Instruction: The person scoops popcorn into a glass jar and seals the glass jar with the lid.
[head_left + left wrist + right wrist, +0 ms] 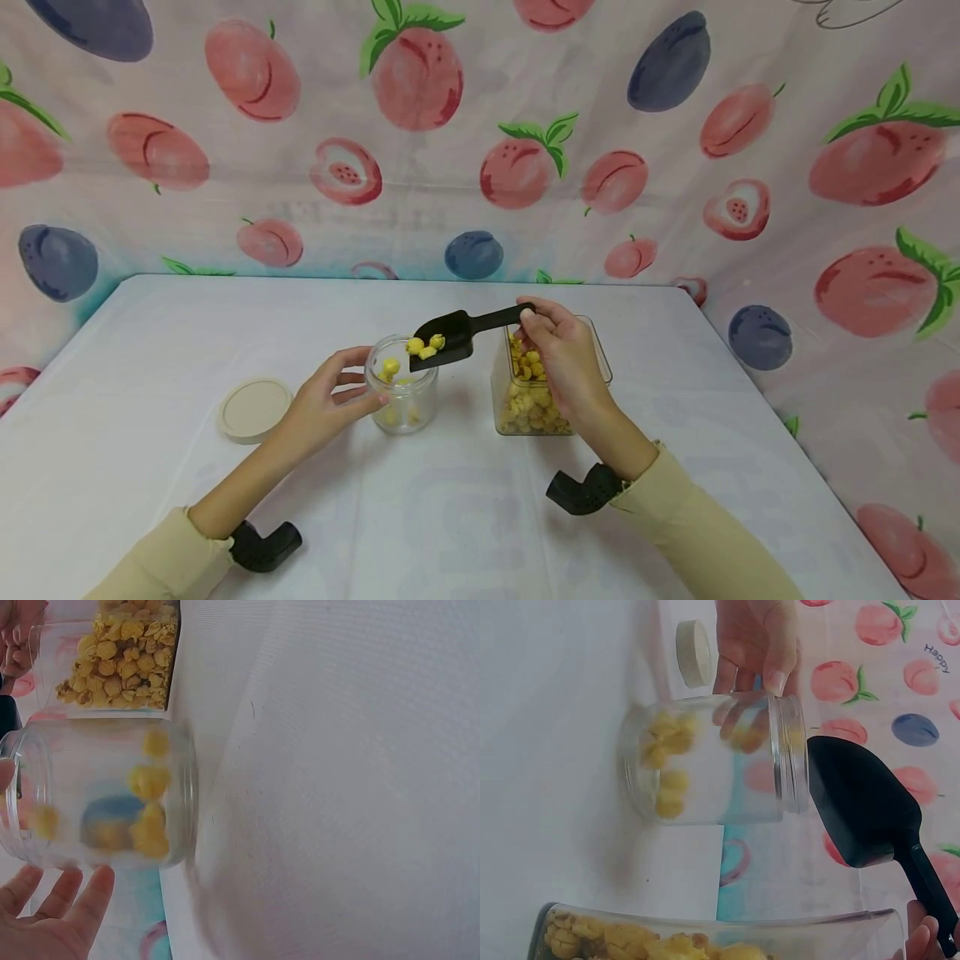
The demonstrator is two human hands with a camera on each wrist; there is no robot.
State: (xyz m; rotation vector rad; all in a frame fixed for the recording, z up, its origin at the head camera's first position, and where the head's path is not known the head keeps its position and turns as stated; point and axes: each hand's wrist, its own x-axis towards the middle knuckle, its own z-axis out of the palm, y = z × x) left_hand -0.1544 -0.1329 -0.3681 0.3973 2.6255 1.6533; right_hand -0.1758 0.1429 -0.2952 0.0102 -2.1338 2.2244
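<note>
Popcorn-like yellow puffs lie in the bowl of a black plastic scoop, which the right hand pinches by the end of its handle, fingers curled round it, with the scoop's lip poised over the mouth of a small round glass jar. The left hand cups the jar's side, thumb and fingers curved loosely against the glass to steady it on the white tablecloth; a few puffs already sit inside, and one seems to be at the rim. To pour well, I judge the scoop's front edge should stay centred over the narrow opening and tip slowly, since the scoop is nearly as wide as the jar mouth and pieces could spill past the rim. Keeping the left hand firm on the glass would stop the jar shifting. Just right of the jar stands a square clear container holding the main stock of puffs, partly behind the right hand. A cream lid lies flat on the cloth left of the left hand.
</note>
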